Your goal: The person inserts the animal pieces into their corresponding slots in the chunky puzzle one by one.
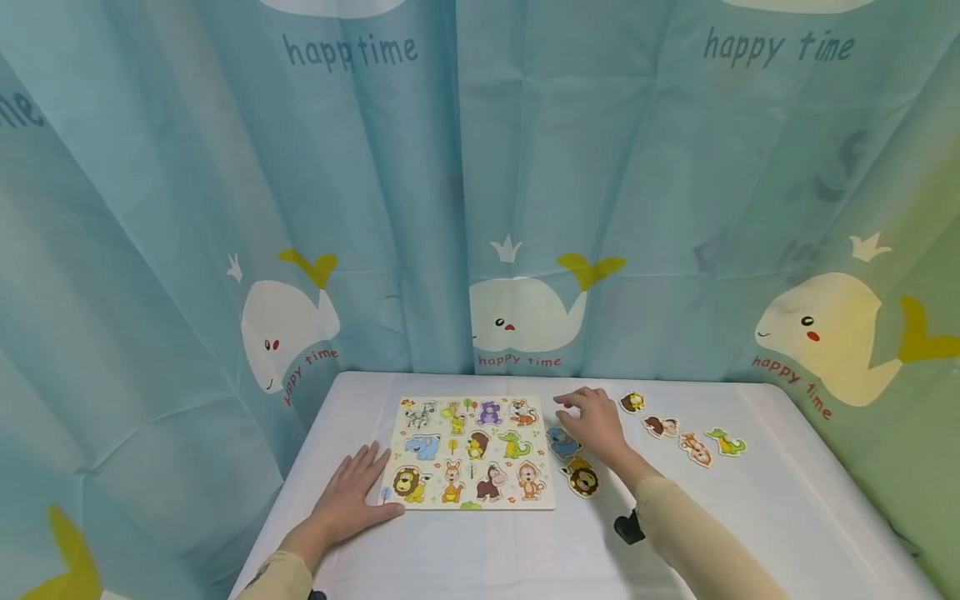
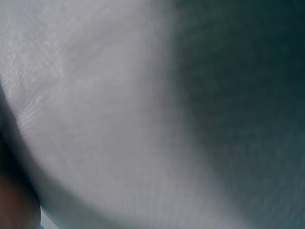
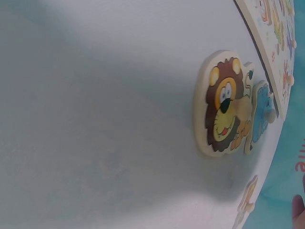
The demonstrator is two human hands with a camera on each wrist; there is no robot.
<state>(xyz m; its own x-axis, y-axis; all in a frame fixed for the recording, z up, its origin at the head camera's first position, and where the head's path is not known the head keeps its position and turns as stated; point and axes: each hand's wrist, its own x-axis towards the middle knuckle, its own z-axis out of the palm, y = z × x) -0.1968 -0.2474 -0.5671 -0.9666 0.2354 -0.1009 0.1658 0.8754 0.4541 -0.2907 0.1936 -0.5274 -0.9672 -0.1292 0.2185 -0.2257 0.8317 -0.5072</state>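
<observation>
A wooden animal puzzle board (image 1: 467,459) lies on the white table. My left hand (image 1: 352,492) rests flat at its left side, thumb by the lower left corner. To the board's right, my right hand (image 1: 596,421) hovers with fingers bent and thumb apart from the index finger; nothing shows between them. Below that hand lie a blue elephant piece (image 1: 562,443) and a lion piece (image 1: 582,478). The right wrist view shows knobs on the lion piece (image 3: 224,102) and elephant piece (image 3: 260,112), with fingers (image 3: 299,210) at the edge. The left wrist view is mostly blurred cloth.
Farther right lie a hedgehog piece (image 1: 632,402), a gorilla piece (image 1: 662,427), a monkey piece (image 1: 696,449) and a crocodile piece (image 1: 726,442). A blue curtain (image 1: 525,183) with whales hangs behind the table (image 1: 517,554).
</observation>
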